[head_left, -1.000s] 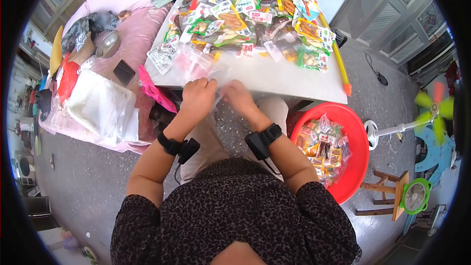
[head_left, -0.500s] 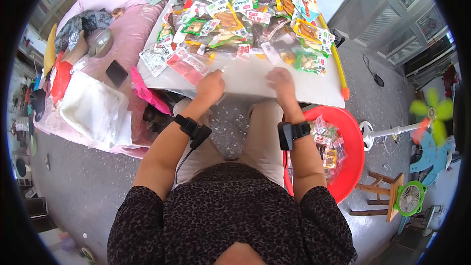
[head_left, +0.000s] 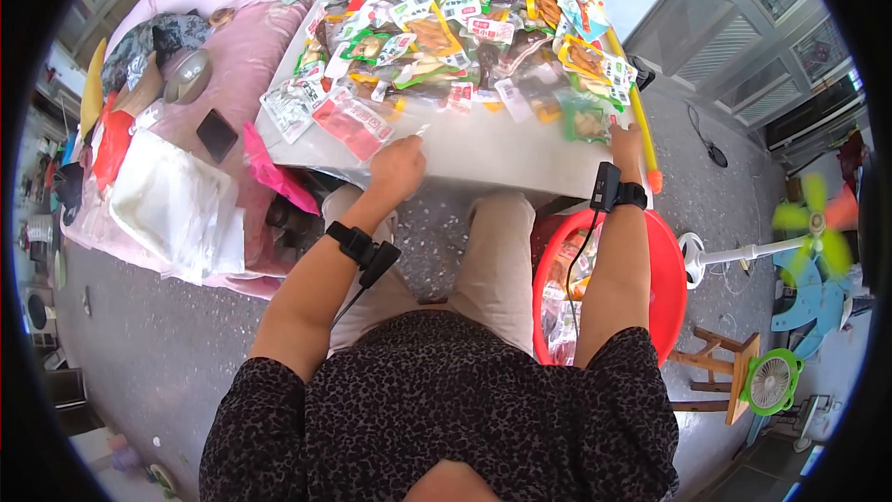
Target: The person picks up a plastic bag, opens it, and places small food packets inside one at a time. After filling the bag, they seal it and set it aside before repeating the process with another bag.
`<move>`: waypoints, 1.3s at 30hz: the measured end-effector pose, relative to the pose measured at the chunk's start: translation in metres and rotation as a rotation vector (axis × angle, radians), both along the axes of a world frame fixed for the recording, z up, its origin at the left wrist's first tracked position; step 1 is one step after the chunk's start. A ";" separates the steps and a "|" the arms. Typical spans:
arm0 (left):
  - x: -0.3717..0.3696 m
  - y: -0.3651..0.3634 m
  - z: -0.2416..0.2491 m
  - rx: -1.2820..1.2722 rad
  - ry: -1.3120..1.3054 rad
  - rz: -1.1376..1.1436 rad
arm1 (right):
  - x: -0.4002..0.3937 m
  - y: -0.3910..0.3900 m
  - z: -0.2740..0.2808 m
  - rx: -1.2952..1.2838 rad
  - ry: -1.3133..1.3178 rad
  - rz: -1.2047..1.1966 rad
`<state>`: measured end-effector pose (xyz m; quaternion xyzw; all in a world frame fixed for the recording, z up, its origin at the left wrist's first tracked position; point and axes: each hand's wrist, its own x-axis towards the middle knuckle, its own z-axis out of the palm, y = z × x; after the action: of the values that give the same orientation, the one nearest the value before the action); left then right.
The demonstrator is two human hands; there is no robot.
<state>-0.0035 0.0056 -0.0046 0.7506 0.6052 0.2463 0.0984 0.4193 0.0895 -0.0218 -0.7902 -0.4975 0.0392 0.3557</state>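
Clear plastic is met by the fingertips of the right hand [head_left: 628, 141] at the right edge of one green-edged packet [head_left: 585, 121], laid near the right end of the white table [head_left: 506, 156]; whether it is pinched cannot be told. The fingers of the left hand [head_left: 398, 165] are curled together, with one whitish sliver [head_left: 423, 130] caught at their tips. The packet can be judged light, soft and a little slippery, its filling likely to shift when squeezed, so it would best be taken by a flat edge or corner. Just beside the left hand, one red-and-white pouch [head_left: 353, 123] is laid flat. Beyond both hands, a pile of packets [head_left: 437, 37] is spread, too overlapped to be counted. Along the table's right edge, one yellow rod [head_left: 640, 125] is set. Below that end, one red tub [head_left: 671, 270] is placed, with more packets inside, partly hidden and uncountable. Farther right, one pedestal fan [head_left: 816, 223], one small green fan [head_left: 773, 381] and one wooden stool [head_left: 744, 376] are seen.
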 end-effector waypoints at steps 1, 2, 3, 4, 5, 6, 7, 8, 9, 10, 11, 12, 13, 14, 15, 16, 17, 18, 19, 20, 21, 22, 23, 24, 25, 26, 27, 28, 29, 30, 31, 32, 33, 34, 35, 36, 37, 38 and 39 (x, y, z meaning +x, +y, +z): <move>0.000 0.000 0.001 -0.003 -0.004 0.006 | 0.023 0.006 -0.013 -0.118 -0.055 0.148; 0.001 0.000 0.001 -0.006 -0.008 0.011 | 0.028 0.006 -0.016 -0.166 0.014 0.214; 0.002 0.000 0.001 -0.008 -0.010 0.008 | 0.032 0.006 -0.018 -0.215 0.086 0.276; 0.002 0.000 0.001 -0.009 -0.012 0.007 | 0.024 -0.001 -0.009 -0.193 0.283 0.256; 0.001 0.000 0.001 -0.012 -0.013 0.009 | 0.014 -0.008 -0.001 -0.171 0.481 0.238; 0.000 0.000 0.002 -0.032 -0.008 0.016 | 0.000 -0.016 0.010 -0.149 0.679 0.221; 0.001 0.000 0.003 -0.053 -0.003 0.022 | -0.012 -0.025 0.017 -0.129 0.877 0.201; 0.001 -0.001 0.004 -0.074 0.001 0.027 | -0.020 -0.033 0.019 -0.108 1.073 0.175; 0.000 -0.001 0.004 -0.060 -0.021 0.024 | -0.024 -0.040 0.015 -0.067 1.148 0.239; 0.000 -0.002 0.002 -0.048 -0.044 0.020 | -0.038 -0.053 0.024 -0.012 1.196 0.249; 0.000 -0.003 0.002 -0.034 -0.067 0.014 | -0.053 -0.067 0.033 0.045 1.243 0.259; 0.000 -0.003 0.003 -0.060 -0.083 0.024 | -0.063 -0.079 0.040 0.104 1.290 0.269; 0.001 -0.004 0.005 -0.088 -0.100 0.034 | -0.064 -0.086 0.039 0.116 1.345 0.334; 0.000 -0.005 0.007 -0.115 -0.117 0.045 | -0.067 -0.094 0.039 0.129 1.355 0.317; 0.000 -0.007 0.008 -0.127 -0.126 0.044 | -0.078 -0.103 0.045 0.140 1.365 0.298; 0.001 -0.008 0.009 -0.140 -0.135 0.042 | -0.089 -0.111 0.050 0.153 1.375 0.279; 0.001 -0.009 0.010 -0.153 -0.144 0.039 | -0.099 -0.117 0.053 0.130 1.441 0.310; 0.002 -0.010 0.008 -0.130 -0.143 0.039 | -0.111 -0.121 0.057 0.103 1.471 0.340; 0.003 -0.009 0.005 -0.106 -0.142 0.039 | -0.125 -0.125 0.062 0.078 1.500 0.371; 0.004 -0.009 0.003 -0.080 -0.141 0.038 | -0.139 -0.128 0.065 0.054 1.529 0.402; 0.006 -0.010 0.003 -0.074 -0.150 0.024 | -0.151 -0.129 0.066 0.016 1.536 0.425; 0.007 -0.011 0.003 -0.069 -0.158 0.012 | -0.163 -0.129 0.066 -0.024 1.542 0.449; 0.008 -0.011 0.004 -0.062 -0.166 0.002 | -0.174 -0.128 0.066 -0.064 1.548 0.475; 0.009 -0.013 0.005 -0.066 -0.164 0.008 | -0.185 -0.128 0.067 -0.096 1.557 0.479; 0.011 -0.015 0.007 -0.071 -0.161 0.015 | -0.196 -0.129 0.067 -0.129 1.566 0.485; 0.012 -0.016 0.010 -0.074 -0.159 0.022 | -0.205 -0.129 0.067 -0.161 1.574 0.491; 0.013 -0.017 0.013 -0.080 -0.148 0.028 | -0.213 -0.131 0.068 -0.181 1.590 0.498; 0.013 -0.017 0.016 -0.087 -0.137 0.033 | -0.217 -0.131 0.068 -0.197 1.592 0.487; 0.014 -0.018 0.018 -0.094 -0.125 0.038 | -0.221 -0.130 0.067 -0.212 1.594 0.475; 0.014 -0.018 0.018 -0.068 -0.100 0.030 | -0.222 -0.130 0.066 -0.228 1.597 0.461; 0.015 -0.019 0.017 -0.042 -0.075 0.021 | -0.222 -0.129 0.063 -0.229 1.614 0.465; 0.015 -0.019 0.017 -0.016 -0.050 0.011 | -0.220 -0.126 0.059 -0.229 1.632 0.468; 0.017 -0.021 0.019 0.013 -0.004 -0.009 | -0.218 -0.124 0.055 -0.227 1.649 0.471; 0.018 -0.023 0.023 0.044 0.042 -0.029 | -0.216 -0.121 0.052 -0.222 1.662 0.480; 0.019 -0.024 0.026 0.074 0.088 -0.048 | -0.214 -0.119 0.049 -0.218 1.676 0.489; 0.021 -0.025 0.025 0.110 0.082 -0.071 | -0.213 -0.118 0.048 -0.215 1.690 0.499; 0.022 -0.025 0.023 0.147 0.077 -0.092 | -0.214 -0.118 0.046 -0.193 1.715 0.470; 0.023 -0.025 0.022 0.183 0.071 -0.112 | -0.216 -0.118 0.045 -0.171 1.739 0.440; 0.025 -0.026 0.023 0.192 0.057 -0.120 | -0.219 -0.118 0.044 -0.150 1.762 0.410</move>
<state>0.0211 -0.0206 0.0182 0.7982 0.5352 0.2754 0.0235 0.1999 -0.0287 0.0224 -0.3910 -0.1724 0.7242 0.5412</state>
